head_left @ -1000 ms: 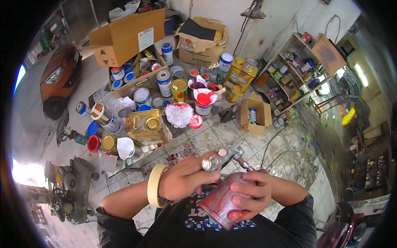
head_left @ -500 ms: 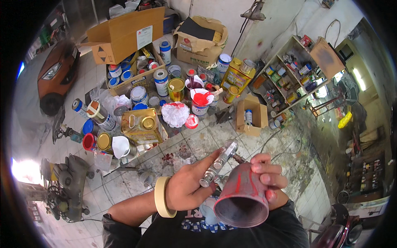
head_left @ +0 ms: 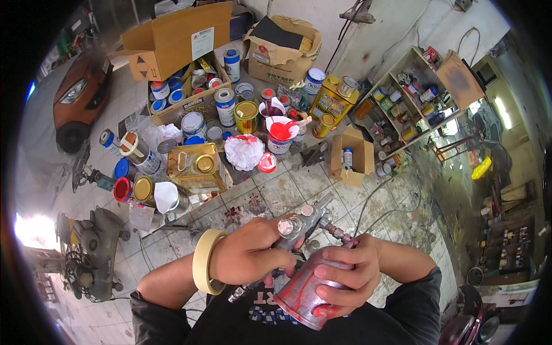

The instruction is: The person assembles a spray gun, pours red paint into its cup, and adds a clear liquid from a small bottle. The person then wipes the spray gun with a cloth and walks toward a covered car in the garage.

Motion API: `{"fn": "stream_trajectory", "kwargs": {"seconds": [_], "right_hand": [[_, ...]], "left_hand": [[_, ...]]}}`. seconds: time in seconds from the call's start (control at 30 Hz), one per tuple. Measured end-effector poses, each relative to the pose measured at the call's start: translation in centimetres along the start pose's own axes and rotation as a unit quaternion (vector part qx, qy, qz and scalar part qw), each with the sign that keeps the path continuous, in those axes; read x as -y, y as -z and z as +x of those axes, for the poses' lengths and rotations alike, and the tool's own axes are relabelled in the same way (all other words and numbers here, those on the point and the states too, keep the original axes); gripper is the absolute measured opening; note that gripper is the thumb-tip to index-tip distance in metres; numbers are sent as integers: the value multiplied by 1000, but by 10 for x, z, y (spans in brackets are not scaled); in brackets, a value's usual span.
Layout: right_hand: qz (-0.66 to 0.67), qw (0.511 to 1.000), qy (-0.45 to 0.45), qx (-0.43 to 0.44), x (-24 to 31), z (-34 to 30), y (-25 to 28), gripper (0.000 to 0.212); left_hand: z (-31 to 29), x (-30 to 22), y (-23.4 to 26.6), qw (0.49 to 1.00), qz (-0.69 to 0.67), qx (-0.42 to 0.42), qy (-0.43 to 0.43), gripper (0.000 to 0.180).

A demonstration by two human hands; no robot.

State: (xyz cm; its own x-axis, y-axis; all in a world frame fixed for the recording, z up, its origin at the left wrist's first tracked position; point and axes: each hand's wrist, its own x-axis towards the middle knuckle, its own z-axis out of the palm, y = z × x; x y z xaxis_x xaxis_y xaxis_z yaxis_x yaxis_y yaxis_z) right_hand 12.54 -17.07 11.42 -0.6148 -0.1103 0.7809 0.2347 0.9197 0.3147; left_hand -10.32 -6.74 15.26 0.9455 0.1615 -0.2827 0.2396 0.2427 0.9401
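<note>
My left hand [head_left: 253, 250] is closed round the grip of a silver spray gun [head_left: 310, 214], low in front of my chest. A cream roll of masking tape [head_left: 202, 261] circles my left wrist. In my right hand [head_left: 352, 267] is a metal paint cup [head_left: 302, 292], streaked with red and lying tilted, its wide end toward my body. Its mouth is turned out of sight. A small metal fitting [head_left: 338, 232] runs from the gun toward the cup's narrow end; my right fingers partly hide the joint. Red paint marks one right fingertip.
Ahead stand several paint cans, a gold rectangular tin [head_left: 197, 168], a red-filled paint container [head_left: 280, 135] and crumpled white paper [head_left: 244, 152]. A small open carton [head_left: 352, 155] sits on the tiles before a shelf [head_left: 414, 103]. An air compressor [head_left: 95, 256] is at left.
The cup has tipped, so its open mouth no longer shows. My right hand has shifted round its side. The gun has turned, and my left hand has moved slightly left.
</note>
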Motion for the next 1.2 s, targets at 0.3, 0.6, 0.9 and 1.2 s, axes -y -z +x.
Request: {"fn": "stream_trajectory", "kwargs": {"seconds": [0.3, 0.6, 0.9, 1.2], "right_hand": [[77, 906, -368, -192, 19, 2, 15, 29], [105, 799, -444, -391, 23, 7, -7, 34], [30, 802, -440, -404, 12, -1, -37, 73], [13, 551, -555, -623, -18, 10, -41, 80]], "left_hand": [[14, 23, -17, 959, 149, -82, -226, 87], [17, 37, -40, 936, 157, -183, -257, 84], [27, 55, -35, 907, 191, -229, -296, 70], [40, 81, -19, 826, 349, -256, -361, 35]]}}
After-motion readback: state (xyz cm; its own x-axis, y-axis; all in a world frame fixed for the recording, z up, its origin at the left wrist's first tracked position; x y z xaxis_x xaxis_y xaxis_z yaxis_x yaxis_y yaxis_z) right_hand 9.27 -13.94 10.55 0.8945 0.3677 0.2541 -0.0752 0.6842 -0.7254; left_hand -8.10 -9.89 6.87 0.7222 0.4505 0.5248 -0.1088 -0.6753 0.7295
